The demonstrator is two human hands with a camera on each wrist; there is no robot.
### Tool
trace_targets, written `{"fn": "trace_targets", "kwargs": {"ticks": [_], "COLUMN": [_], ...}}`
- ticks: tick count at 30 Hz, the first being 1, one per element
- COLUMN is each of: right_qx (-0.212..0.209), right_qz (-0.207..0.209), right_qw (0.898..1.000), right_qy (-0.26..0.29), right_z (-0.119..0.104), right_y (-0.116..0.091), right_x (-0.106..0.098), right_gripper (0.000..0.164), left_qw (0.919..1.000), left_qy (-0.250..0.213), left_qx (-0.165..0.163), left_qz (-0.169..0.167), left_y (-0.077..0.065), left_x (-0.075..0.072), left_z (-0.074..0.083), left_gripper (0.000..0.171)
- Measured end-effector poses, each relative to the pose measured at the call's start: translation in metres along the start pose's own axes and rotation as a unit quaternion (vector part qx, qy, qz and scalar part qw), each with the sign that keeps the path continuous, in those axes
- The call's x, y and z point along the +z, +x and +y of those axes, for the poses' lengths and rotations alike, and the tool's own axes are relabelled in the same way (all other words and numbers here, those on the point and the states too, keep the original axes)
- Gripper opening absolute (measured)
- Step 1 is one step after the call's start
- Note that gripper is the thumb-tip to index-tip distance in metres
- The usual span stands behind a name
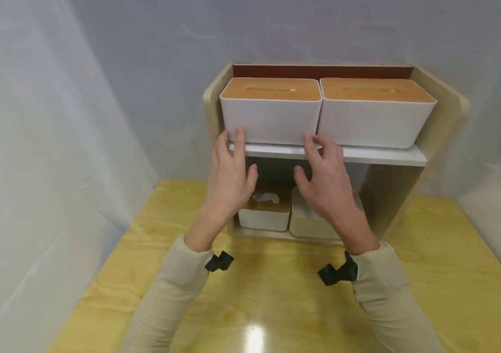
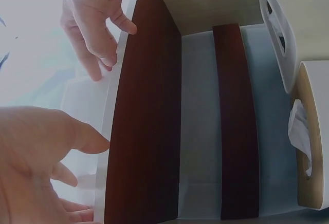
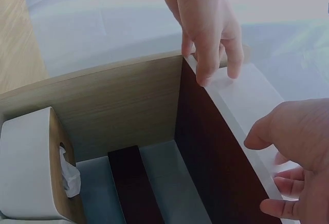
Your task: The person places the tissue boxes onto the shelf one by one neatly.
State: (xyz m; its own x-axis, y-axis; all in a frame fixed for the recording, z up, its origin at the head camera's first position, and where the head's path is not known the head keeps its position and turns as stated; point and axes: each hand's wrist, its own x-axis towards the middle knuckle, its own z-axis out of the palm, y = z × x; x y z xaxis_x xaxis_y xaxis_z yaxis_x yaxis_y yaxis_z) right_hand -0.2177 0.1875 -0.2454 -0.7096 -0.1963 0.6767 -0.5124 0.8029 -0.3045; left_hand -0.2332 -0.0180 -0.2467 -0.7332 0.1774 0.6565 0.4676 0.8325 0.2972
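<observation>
On the upper board of a small two-level shelf stands a white box with a slotted wood-coloured lid (image 1: 272, 117), on the left side. My left hand (image 1: 228, 184) has its fingertips at the box's lower left front, thumb apart from the fingers. At the lower right front corner of the same box are the fingers of my right hand (image 1: 329, 181), loosely bent. Both hands reach up in front of the white shelf board (image 1: 378, 155), whose edge runs beside the thumbs in both wrist views. Neither hand grips anything visibly.
A second white wood-lidded box (image 1: 374, 122) stands close on the right. Below are a tissue box (image 1: 262, 219) with a tissue poking out and a cream box (image 1: 314, 228), partly behind my right hand. The shelf's side panel (image 1: 440, 108) rises at right, above a yellow wooden table (image 1: 272, 289).
</observation>
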Motion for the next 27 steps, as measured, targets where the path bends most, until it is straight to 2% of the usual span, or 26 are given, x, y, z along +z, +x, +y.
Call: {"fn": "trace_targets", "kwargs": {"ticks": [3,8,14,20,24,27], "right_qx": [-0.013,-0.035,-0.008,0.023,0.029,0.03], "right_qz": [-0.02,-0.076,-0.138,-0.158,-0.164,-0.165], "right_qw": [1.0,0.995,0.987,0.983,0.981,0.981], "right_qy": [0.013,0.052,0.077,0.094,0.103,0.099], "right_z": [0.0,-0.002,0.001,0.01,0.013,0.015], "right_y": [-0.002,-0.015,-0.042,-0.07,-0.085,-0.094], "right_x": [-0.002,-0.006,-0.007,-0.005,-0.002,0.001], "right_gripper": [0.064,0.069,0.074,0.077,0.079,0.081], "left_qw": [0.9999,0.9994,0.9972,0.9947,0.9918,0.9902], "left_qy": [-0.01,-0.025,-0.06,-0.081,-0.078,-0.06], "left_qx": [-0.003,0.004,0.01,0.01,-0.003,-0.011], "left_qz": [-0.013,-0.026,-0.044,-0.063,-0.101,-0.125], "left_y": [-0.001,-0.008,-0.03,-0.051,-0.065,-0.076], "left_x": [-0.003,-0.005,-0.003,0.009,0.018,0.024], "left_z": [-0.001,-0.002,-0.004,-0.01,-0.012,-0.013], "left_gripper": [0.075,0.075,0.075,0.076,0.08,0.084]}}
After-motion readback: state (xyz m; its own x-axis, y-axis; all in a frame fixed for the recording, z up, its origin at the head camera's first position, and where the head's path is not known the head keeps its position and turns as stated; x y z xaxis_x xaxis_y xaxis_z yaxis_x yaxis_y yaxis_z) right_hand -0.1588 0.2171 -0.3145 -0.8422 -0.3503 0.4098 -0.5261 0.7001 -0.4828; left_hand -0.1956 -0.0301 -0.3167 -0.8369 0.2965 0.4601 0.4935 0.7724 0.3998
